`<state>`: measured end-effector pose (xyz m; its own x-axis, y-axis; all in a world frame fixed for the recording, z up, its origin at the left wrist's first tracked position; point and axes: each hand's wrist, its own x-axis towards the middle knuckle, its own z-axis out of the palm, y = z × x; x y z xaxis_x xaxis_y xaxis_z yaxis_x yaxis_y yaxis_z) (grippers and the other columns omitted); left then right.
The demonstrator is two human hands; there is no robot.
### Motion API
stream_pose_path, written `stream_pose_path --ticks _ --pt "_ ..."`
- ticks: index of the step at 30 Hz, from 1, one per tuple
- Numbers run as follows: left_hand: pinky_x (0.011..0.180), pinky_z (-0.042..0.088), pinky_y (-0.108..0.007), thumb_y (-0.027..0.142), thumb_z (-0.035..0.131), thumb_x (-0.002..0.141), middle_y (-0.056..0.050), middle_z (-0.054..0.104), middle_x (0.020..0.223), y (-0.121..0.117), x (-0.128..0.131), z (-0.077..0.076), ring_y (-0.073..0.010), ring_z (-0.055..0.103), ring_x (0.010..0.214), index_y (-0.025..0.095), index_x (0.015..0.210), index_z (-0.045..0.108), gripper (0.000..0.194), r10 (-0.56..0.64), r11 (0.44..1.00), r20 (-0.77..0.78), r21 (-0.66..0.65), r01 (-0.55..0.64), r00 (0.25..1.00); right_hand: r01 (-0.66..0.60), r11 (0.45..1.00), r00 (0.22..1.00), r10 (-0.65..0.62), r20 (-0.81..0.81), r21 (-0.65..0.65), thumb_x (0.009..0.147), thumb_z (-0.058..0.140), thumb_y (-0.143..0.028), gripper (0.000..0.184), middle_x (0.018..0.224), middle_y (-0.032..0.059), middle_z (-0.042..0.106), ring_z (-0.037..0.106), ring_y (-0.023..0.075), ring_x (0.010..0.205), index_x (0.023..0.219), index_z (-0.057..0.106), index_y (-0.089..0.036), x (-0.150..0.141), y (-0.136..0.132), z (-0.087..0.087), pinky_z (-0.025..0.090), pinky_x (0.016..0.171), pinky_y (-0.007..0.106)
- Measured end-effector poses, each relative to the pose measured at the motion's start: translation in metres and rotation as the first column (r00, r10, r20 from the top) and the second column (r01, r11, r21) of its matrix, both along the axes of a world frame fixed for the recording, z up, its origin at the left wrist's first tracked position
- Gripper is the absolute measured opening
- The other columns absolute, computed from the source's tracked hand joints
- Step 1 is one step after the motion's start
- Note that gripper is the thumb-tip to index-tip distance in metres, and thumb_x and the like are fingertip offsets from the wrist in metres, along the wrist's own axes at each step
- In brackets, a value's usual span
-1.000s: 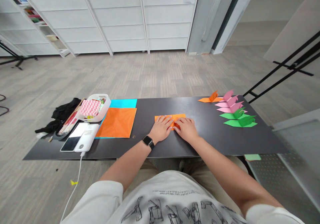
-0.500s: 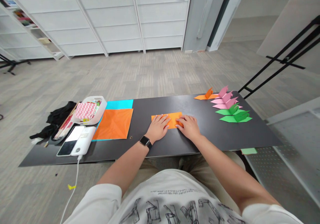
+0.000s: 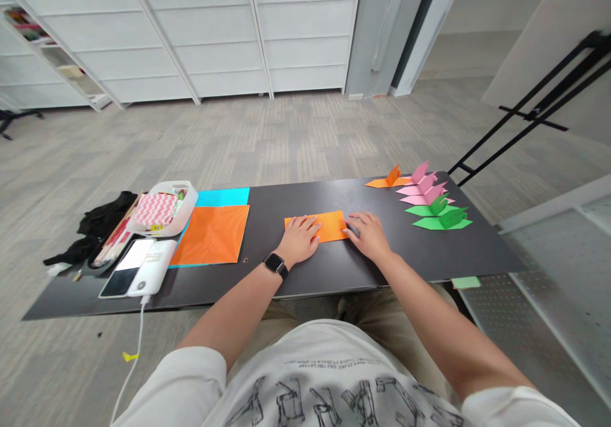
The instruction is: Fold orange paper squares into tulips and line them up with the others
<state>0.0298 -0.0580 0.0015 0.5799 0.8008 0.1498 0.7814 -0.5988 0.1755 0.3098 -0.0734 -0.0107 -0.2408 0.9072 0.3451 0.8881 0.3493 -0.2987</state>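
Observation:
A folded orange paper rectangle (image 3: 330, 226) lies flat on the dark table in front of me. Resting on its left part is my left hand (image 3: 298, 238), fingers stretched out over the sheet and a dark watch on the wrist. My right hand (image 3: 368, 236) is at the right end of the paper, its fingers loosely spread and the tips close to the edge; whether they still touch it is hard to make out. Nothing is visibly held in either hand.
On the left lie orange paper sheets (image 3: 212, 233) over blue sheets (image 3: 224, 196), a white basket (image 3: 191, 201), a phone (image 3: 125, 271) and a white power bank (image 3: 153, 268) with a cable. Folded paper figures in orange (image 3: 382, 182), pink (image 3: 422, 188) and green (image 3: 439, 217) stand at the right.
My right hand has slid right from the paper's middle to its right end, uncovering more of the sheet. My left hand has stayed on the left part. The view has shifted slightly.

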Motion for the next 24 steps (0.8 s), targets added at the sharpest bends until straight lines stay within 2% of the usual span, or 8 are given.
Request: stream_pose_path --ticks 3,7,12,17,21,24 --pt "0.124 0.036 -0.064 0.039 0.048 0.109 -0.010 0.063 0.153 -0.002 0.016 0.007 -0.0357 0.053 0.142 0.023 0.134 0.070 0.037 0.082 0.997 -0.013 -0.004 -0.082 0.997 -0.074 0.997 0.996 0.075 0.050 -0.020 0.103 0.064 -0.036 0.026 0.141 0.0060 0.073 0.056 0.0324 0.137 0.124 0.079 -0.032 -0.012 0.004 0.000 0.029 0.126 0.061" --pt "0.122 0.028 -0.079 0.058 0.053 0.106 -0.017 0.068 0.138 -0.009 0.039 0.010 -0.0424 0.052 0.137 0.020 0.125 0.072 0.046 0.201 0.980 -0.001 0.011 -0.201 0.980 -0.075 0.994 0.996 0.079 0.049 -0.084 0.103 0.065 -0.039 0.026 0.140 0.0048 0.074 0.058 0.0324 0.134 0.124 0.080 -0.034 -0.017 0.005 -0.005 0.020 0.128 0.069" --pt "0.125 0.019 -0.082 0.056 0.064 0.100 -0.021 0.065 0.139 -0.017 0.050 0.004 -0.0481 0.047 0.143 0.017 0.127 0.070 0.048 0.252 0.967 0.053 0.013 -0.253 0.966 -0.059 0.995 0.997 0.062 0.034 -0.083 0.102 0.066 -0.040 0.028 0.141 0.0040 0.074 0.056 0.0325 0.137 0.126 0.079 -0.036 -0.013 0.003 -0.012 0.014 0.128 0.073" --pt "0.128 0.019 -0.079 0.046 0.060 0.103 -0.017 0.058 0.156 -0.018 0.036 -0.005 -0.0430 0.045 0.151 0.020 0.137 0.066 0.043 0.221 0.975 0.090 0.000 -0.222 0.971 -0.058 0.996 0.998 0.059 0.018 -0.071 0.103 0.065 -0.039 0.028 0.140 0.0043 0.074 0.056 0.0323 0.137 0.126 0.079 -0.037 -0.012 0.003 -0.018 0.017 0.126 0.075" --pt "0.131 0.019 -0.075 0.038 0.049 0.108 -0.010 0.053 0.165 -0.017 0.013 -0.010 -0.0352 0.043 0.157 0.028 0.148 0.061 0.043 0.147 0.989 0.085 -0.010 -0.147 0.985 -0.055 0.996 0.998 0.057 0.021 -0.067 0.103 0.064 -0.039 0.028 0.141 0.0048 0.074 0.055 0.0331 0.139 0.127 0.079 -0.038 -0.011 0.003 -0.021 0.016 0.125 0.077" --pt "0.133 0.018 -0.072 0.035 0.043 0.110 -0.008 0.050 0.169 -0.019 -0.006 -0.010 -0.0327 0.040 0.160 0.031 0.152 0.060 0.045 0.121 0.993 0.060 0.003 -0.121 0.991 -0.055 0.996 0.998 0.057 0.021 -0.067 0.103 0.064 -0.040 0.028 0.141 0.0048 0.074 0.055 0.0329 0.138 0.127 0.079 -0.037 -0.011 0.003 -0.022 0.015 0.125 0.077"
